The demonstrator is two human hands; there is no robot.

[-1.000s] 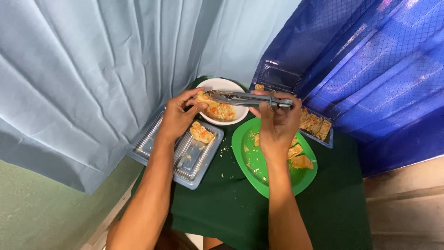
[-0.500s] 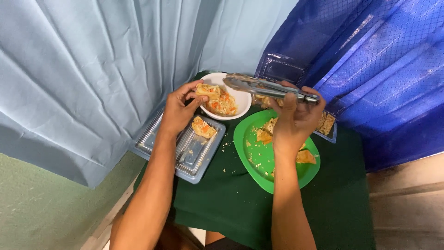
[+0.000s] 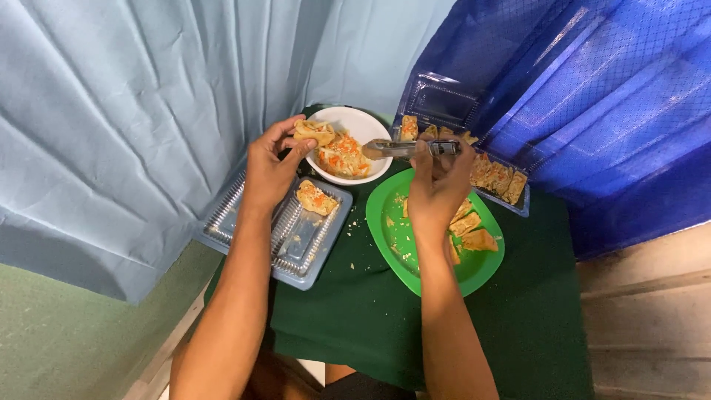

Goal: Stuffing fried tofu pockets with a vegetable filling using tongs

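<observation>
Pinching stuffed pastry (image 3: 314, 132) in our left hand (image 3: 268, 167), over white bowl's (image 3: 354, 118) left rim at table's (image 3: 370, 318) far edge. Our right hand (image 3: 437, 185) closed round metal tongs (image 3: 404, 148); long axis level, tips point left into bowl. Green plate (image 3: 385, 230) beneath right hand, clear tray (image 3: 296, 244) at left edge; near edge open.

free: bare green tablecloth (image 3: 355, 311) near the person | blocked: white bowl (image 3: 364, 122), green plate (image 3: 385, 222), clear trays (image 3: 222, 222) crowd the far half | sides: curtains (image 3: 133, 111) close
</observation>
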